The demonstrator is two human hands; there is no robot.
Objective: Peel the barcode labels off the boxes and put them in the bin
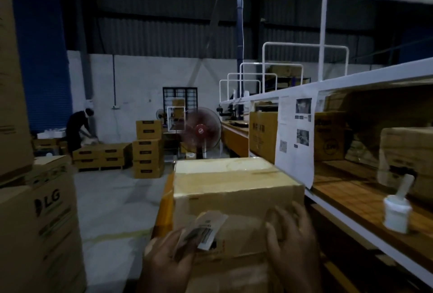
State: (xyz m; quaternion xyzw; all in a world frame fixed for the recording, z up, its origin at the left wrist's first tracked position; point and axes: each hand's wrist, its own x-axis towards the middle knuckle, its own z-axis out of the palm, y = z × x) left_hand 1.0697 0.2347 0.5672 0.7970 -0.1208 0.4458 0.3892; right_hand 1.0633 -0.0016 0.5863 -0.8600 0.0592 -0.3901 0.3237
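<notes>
The left hand (168, 254) pinches a barcode label (206, 227) between thumb and fingers, the strip standing just above that hand against the near face of the box (234, 192); whether its far edge is free of the cardboard cannot be told. The right hand (290, 231), fingers spread and holding nothing, lies flat on the same face just right of the label, evidently to brace the box against the pull. No bin shows near either hand, so disposal appears outstanding.
</notes>
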